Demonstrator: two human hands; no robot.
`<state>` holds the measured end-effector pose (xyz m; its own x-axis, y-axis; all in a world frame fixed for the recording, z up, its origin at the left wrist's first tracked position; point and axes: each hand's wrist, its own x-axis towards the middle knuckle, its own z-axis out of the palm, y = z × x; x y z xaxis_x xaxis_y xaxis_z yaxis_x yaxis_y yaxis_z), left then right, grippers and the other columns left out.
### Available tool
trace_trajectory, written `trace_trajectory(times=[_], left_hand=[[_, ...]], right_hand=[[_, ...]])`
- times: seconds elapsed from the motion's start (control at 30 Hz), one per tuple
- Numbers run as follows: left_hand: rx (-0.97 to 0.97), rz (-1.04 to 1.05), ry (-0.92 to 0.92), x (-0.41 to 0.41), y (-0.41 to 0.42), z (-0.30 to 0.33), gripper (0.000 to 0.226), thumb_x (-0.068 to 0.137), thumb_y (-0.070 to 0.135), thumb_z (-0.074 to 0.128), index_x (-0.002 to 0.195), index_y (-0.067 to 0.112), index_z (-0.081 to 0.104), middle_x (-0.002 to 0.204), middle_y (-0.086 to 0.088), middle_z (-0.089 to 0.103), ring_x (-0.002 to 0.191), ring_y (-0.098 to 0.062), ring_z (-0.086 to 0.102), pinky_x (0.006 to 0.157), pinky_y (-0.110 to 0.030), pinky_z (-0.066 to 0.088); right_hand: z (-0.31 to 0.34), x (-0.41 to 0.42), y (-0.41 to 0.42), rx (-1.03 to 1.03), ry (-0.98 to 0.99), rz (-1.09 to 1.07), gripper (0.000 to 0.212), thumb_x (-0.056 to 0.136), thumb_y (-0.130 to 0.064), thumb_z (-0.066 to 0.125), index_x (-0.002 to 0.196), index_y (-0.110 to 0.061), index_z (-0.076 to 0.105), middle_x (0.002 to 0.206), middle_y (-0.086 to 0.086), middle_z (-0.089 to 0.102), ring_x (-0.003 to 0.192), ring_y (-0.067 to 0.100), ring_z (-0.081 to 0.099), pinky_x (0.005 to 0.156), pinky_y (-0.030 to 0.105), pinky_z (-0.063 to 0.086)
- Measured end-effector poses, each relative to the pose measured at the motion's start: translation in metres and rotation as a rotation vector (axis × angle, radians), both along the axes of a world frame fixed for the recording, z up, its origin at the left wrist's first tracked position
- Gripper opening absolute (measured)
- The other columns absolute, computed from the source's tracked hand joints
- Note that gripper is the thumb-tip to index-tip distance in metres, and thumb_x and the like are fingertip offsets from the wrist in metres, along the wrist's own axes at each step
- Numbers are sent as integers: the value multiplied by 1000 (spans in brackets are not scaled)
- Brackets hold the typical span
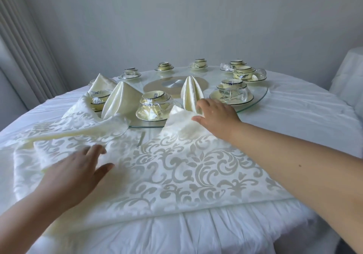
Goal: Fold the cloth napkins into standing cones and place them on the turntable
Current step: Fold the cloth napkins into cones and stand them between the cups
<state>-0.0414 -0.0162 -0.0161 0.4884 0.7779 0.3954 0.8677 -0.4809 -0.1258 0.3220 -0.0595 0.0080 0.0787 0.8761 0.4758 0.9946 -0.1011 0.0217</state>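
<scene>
A cream damask napkin lies spread over the near part of the table, its far edge rumpled against the glass turntable. My left hand lies with spread fingers on the napkin's left side. My right hand reaches to the far right corner of the napkin, where its fingers curl on a raised fold. Three folded napkins stand on the turntable: a cone just beyond my right hand, a pyramid-shaped one to the left, and another behind it.
Several place settings of yellow bowls, saucers and glass cups stand on the turntable, the nearest right beyond the napkin. More settings ring the far table edge. A white-draped piece of furniture stands at right, a radiator at left.
</scene>
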Motion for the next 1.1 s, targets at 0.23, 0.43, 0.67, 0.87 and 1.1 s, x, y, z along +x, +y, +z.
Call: trace_trajectory(times=[0.23,0.43,0.67,0.87,1.1], left_hand=[[-92,-484,-122,44,-88,17,51,94,64,22,114,34,58,117,16,60,105,-6,59,88,-19,42],[-80,-642,161,70,-129,-39,77,90,74,21,143,22,43,147,2,44,134,-14,42,103,-34,29],[-168,-617,189,66,-138,-42,80,89,76,26,149,23,33,152,3,36,139,-15,34,104,-35,24],[-348,-642,-12,61,-137,-35,73,87,78,14,148,40,24,156,23,12,143,7,4,115,-19,4],[-484,-649,-341,53,-122,-29,60,90,70,25,119,35,64,125,29,55,121,15,43,100,-9,33]], right_hand=[[20,-23,-96,27,327,141,22,93,-43,52,96,-21,54,94,-8,55,87,13,53,75,31,44],[-30,-43,-192,-425,394,219,82,71,-83,9,142,-47,28,140,-38,19,132,-17,15,108,8,11],[-50,-54,-205,-534,171,165,101,51,-85,-29,144,-45,-18,143,-29,-31,135,-9,-29,115,23,-16],[-51,-72,-194,-469,172,238,104,59,-88,-18,150,-42,5,156,-25,-6,143,-5,-8,111,15,-10],[-57,-54,-173,-111,341,390,23,79,-52,59,90,-34,68,90,-20,57,89,1,52,80,20,45]])
